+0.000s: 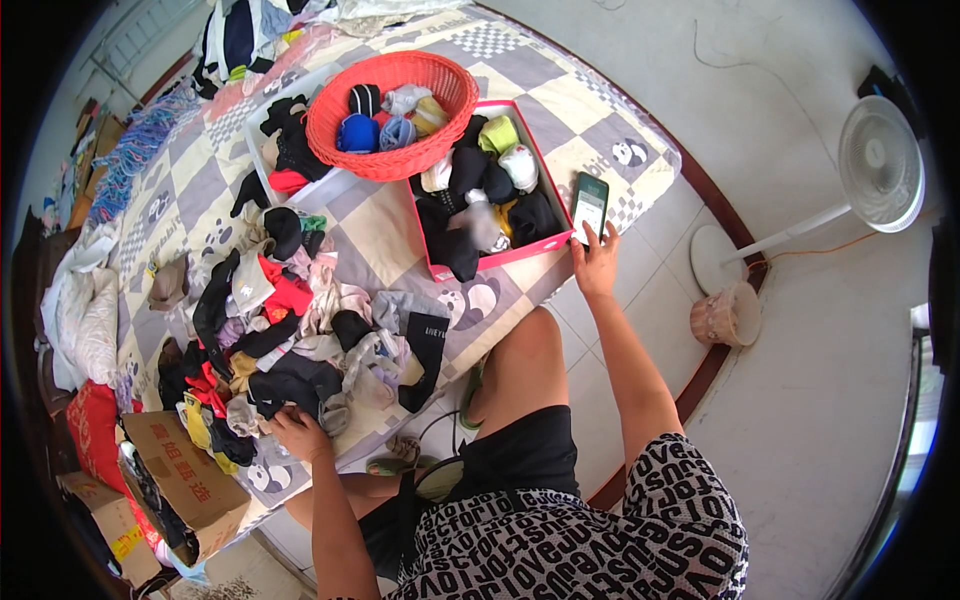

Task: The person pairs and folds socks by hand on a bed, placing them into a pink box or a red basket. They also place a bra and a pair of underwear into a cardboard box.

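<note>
A large loose pile of socks (300,340) in black, grey, pink, red and white lies on the bed at the left. My left hand (300,436) rests at its near edge, fingers spread against a black sock (295,385). Farther right, my right hand (597,264) has its fingers round the lower end of a dark smartphone (591,205) with a lit screen, beside a red-rimmed box (497,262). Rolled socks and black ones fill this box. Behind it, a red woven basket (390,165) holds several rolled socks, among them a blue one (357,133).
A clear plastic bin (335,188) with dark socks stands partly under the basket. Cardboard boxes (185,470) sit by the near left bed corner. Off the bed's right edge stand a white pedestal fan (880,165) and a waste bin (727,315). Clothes (240,35) lie at the far end.
</note>
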### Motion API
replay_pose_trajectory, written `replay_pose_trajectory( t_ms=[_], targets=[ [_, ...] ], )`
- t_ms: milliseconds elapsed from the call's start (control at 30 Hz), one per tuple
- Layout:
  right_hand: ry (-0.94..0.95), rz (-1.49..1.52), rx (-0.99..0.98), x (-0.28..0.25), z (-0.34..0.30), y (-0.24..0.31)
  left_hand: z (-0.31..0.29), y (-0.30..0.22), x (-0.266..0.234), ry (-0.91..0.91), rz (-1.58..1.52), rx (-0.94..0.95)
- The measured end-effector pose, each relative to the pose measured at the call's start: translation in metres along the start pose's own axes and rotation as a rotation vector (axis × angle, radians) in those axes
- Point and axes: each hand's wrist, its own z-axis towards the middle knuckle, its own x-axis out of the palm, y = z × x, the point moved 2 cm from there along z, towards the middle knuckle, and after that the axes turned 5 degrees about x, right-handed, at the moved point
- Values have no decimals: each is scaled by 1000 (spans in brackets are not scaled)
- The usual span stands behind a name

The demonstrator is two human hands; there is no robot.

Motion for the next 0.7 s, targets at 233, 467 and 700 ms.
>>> replay_pose_trajectory(
  t_ms=[233, 467, 700],
  targets=[
    [-19, -63, -39, 4, -7, -5, 1, 2, 0, 52, -24, -32],
    [-40, 33, 30, 4, -8, -9, 1, 1, -1, 42, -26, -39],
    [-59, 40, 83, 5, -8, -18, 3, -4, -5, 34, -28, 1]
  ],
)
